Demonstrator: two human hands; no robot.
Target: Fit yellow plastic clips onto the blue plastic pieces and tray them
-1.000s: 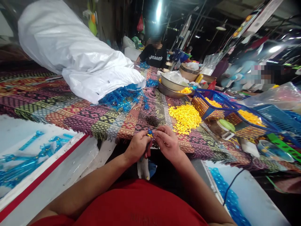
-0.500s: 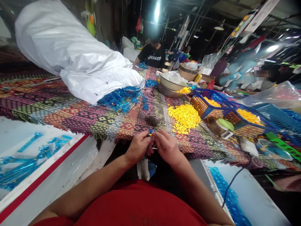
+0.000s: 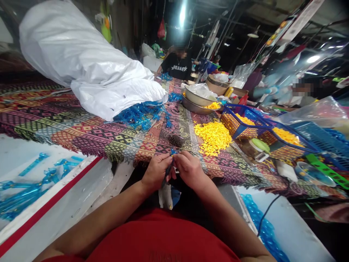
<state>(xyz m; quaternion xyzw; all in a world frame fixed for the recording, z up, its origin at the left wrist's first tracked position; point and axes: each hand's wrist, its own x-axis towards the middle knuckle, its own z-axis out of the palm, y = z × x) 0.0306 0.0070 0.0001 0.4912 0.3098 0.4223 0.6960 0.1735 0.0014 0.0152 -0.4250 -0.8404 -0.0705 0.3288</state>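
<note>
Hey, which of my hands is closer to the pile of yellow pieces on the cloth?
Right. Your right hand is on the near side of the yellow pile and left of it, not touching; your left hand is even farther left.

far centre: bright vertical light | far right: pendant lamp, dark ceiling, blurred blue fan | near: cloth-covered table, fringed edge | far left: dim wall
</note>
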